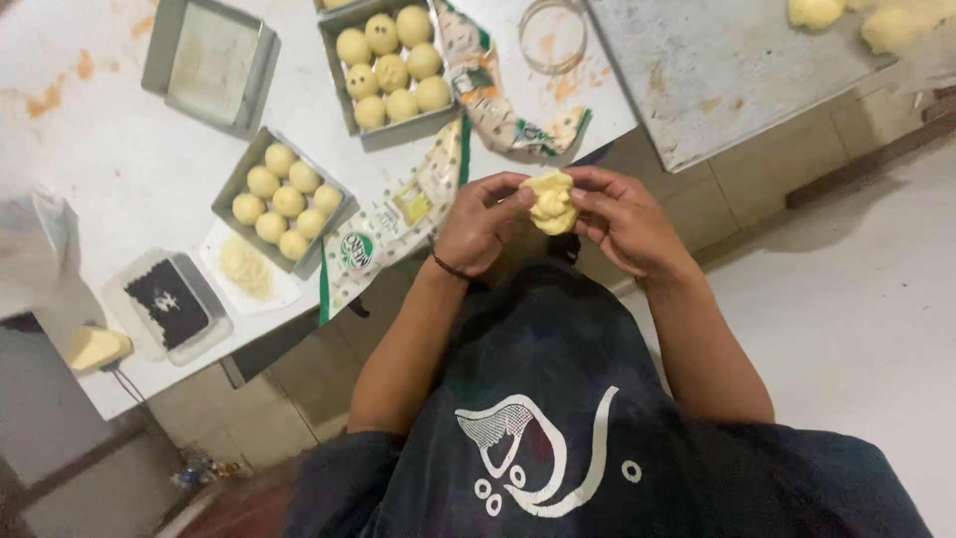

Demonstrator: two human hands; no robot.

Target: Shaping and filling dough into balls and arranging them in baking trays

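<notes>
- The table (129, 169) edge lay just ahead of both hands, its near strip covered by a printed wrapper (398, 214).
- Two dough-ball trays (284, 199) (390, 62) and an empty tin (209, 62) blocked the middle of the surface.
- Bare tabletop remained left of the trays.
- Open floor (856, 299) lay to the right, unobstructed.

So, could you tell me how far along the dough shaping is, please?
Two trays look filled: the near tray holds eight dough balls and the far tray nine or so, some with dark dots. In hand: the left hand and right hand pinch one dough piece between them. Left: an empty tray and dough lumps on the board.
</notes>
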